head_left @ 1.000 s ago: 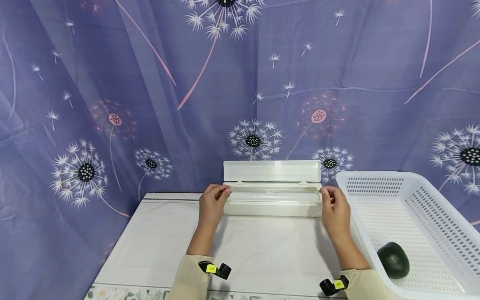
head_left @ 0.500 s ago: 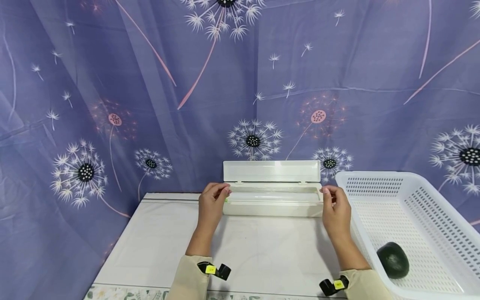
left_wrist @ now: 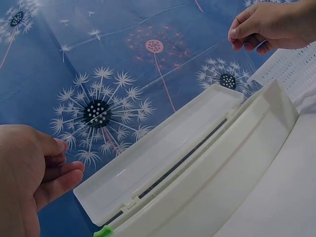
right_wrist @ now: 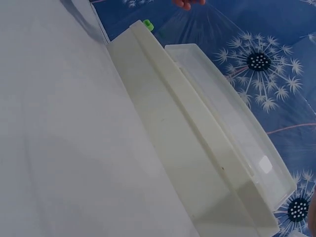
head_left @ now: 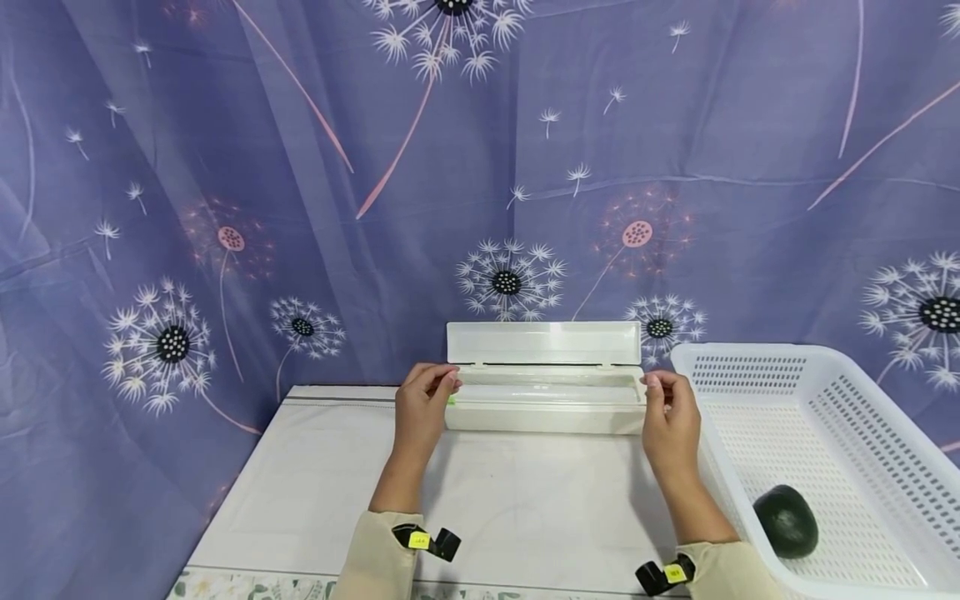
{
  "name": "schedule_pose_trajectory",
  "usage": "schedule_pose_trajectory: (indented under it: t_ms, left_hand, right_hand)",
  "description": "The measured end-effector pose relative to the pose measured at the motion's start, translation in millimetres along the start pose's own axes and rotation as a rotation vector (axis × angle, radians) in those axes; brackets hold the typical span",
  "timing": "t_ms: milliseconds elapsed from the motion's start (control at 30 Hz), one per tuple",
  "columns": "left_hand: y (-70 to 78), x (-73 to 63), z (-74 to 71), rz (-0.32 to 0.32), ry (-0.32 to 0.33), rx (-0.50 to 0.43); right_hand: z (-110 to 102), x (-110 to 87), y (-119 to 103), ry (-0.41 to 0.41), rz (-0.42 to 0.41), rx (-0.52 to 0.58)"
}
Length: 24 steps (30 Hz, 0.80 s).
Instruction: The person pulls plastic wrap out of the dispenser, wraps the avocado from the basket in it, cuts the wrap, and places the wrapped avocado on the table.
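Left hand (head_left: 420,417) crept a tad outward, so a green tab (head_left: 452,400) shows now; it and the right hand (head_left: 671,425) are pinching clear film (left_wrist: 153,83) stretched over the open wrap dispenser (head_left: 543,419) on the table (head_left: 525,508).

The yellow labels (head_left: 419,541) on both black wrist straps (head_left: 402,533) bear print too small to read

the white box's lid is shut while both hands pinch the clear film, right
No, the lid stands open at the back of the white box, as the head view shows; the left hand and right hand do pinch the clear film.
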State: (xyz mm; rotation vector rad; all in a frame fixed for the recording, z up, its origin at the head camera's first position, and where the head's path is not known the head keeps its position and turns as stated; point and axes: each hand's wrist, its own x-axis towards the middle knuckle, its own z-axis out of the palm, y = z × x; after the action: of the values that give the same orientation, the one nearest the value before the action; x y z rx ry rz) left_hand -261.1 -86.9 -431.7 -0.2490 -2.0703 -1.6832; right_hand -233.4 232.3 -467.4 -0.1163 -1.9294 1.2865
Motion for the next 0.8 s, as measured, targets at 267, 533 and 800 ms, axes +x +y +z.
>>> schedule_pose_trajectory:
  t_ms: [267,533,800]
  left_hand:
    - [18.9,-4.5,-3.4,0.033,0.005,0.005]
    - [25.7,-4.6,-5.1,0.045,0.001,0.006]
    - [30.2,-4.4,-5.9,0.056,0.037,0.049]
  right_hand:
    - [0,0.2,-8,0.016,0.033,0.034]
    - [-1,1.7,-12,0.039,0.066,0.071]
    - [-1,2.5,-16,0.055,0.052,0.123]
